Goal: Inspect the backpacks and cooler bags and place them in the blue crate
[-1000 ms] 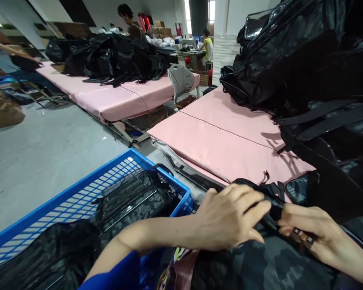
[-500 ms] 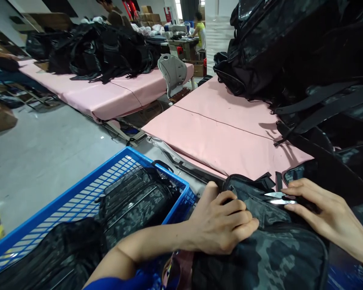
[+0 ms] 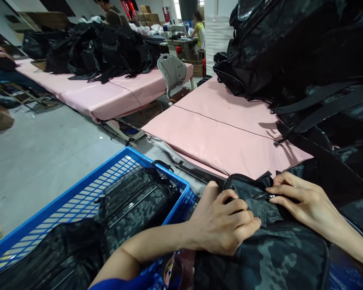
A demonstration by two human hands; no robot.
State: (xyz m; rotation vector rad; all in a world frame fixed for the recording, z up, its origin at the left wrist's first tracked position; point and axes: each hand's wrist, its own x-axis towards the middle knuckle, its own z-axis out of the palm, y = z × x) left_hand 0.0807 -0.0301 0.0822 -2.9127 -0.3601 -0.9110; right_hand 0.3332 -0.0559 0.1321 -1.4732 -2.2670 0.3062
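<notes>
A dark camouflage backpack (image 3: 269,257) lies in front of me at the near edge of the pink padded table (image 3: 224,133). My left hand (image 3: 226,223) is closed on the fabric at the bag's top left, fingers curled over a fold. My right hand (image 3: 302,201) rests on the bag's upper edge just right of it, fingers pressed together around small metal thread snips (image 3: 270,196). Only a glint of the snips shows under the fingertips. The two hands are a few centimetres apart.
A blue plastic crate (image 3: 157,161) with bagged camouflage packs stands at the lower left. A tall pile of black backpacks (image 3: 290,52) fills the table's right side. Across the aisle are a second pink table (image 3: 109,100) with more bags, a grey chair (image 3: 174,76) and people working.
My right hand has slid left toward the left hand. The snip blades, bare half a second ago, are now tucked under its fingers. My left hand keeps its grip.
</notes>
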